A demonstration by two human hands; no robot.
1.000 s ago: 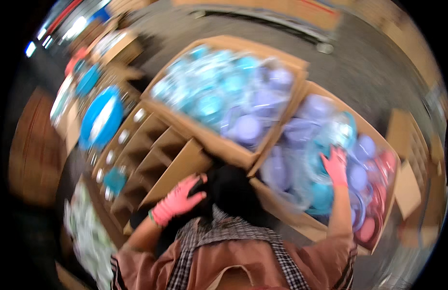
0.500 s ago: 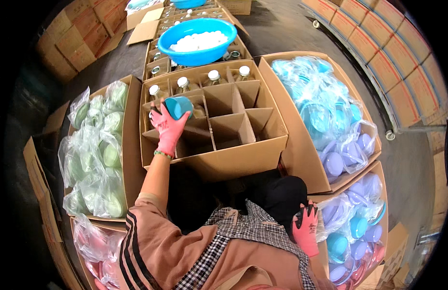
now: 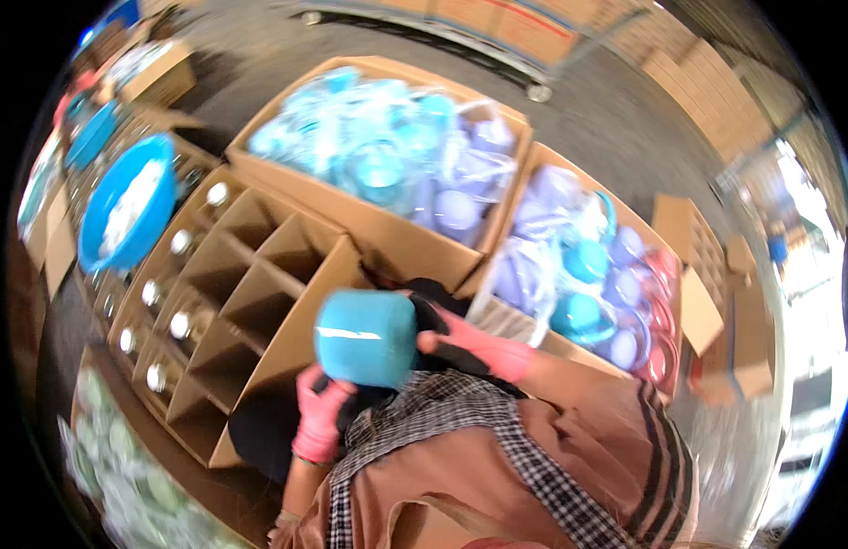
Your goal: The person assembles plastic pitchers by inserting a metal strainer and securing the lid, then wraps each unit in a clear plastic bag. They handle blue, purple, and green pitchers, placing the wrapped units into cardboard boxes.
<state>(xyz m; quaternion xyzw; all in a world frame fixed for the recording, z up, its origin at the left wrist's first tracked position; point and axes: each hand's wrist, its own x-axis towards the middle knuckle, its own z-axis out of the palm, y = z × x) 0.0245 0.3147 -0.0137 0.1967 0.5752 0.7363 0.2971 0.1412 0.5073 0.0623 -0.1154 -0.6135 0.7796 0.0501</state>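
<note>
Both my hands, in pink gloves with black fingertips, are on a blue-teal plastic cup (image 3: 364, 339) held in front of my apron. My left hand (image 3: 321, 414) has its fingers closed at the cup's lower edge. My right hand (image 3: 465, 343) grips its right side, the fingers partly hidden behind it. Left of the cup stands a cardboard box with dividers (image 3: 286, 366). Several clear bottles with white caps (image 3: 180, 325) fill its left-hand compartments. Motion blurs the cup somewhat.
A blue basin (image 3: 99, 229) of white caps rests beyond the divided box. Cartons of bagged blue cups (image 3: 378, 165), purple and teal cups (image 3: 584, 261) and green cups (image 3: 122, 439) surround me. A loaded trolley (image 3: 442, 55) stands at the back.
My head has turned right. My left hand has brought the cup from over the divided box to my lap, and my right hand has come onto it from the right-hand carton.
</note>
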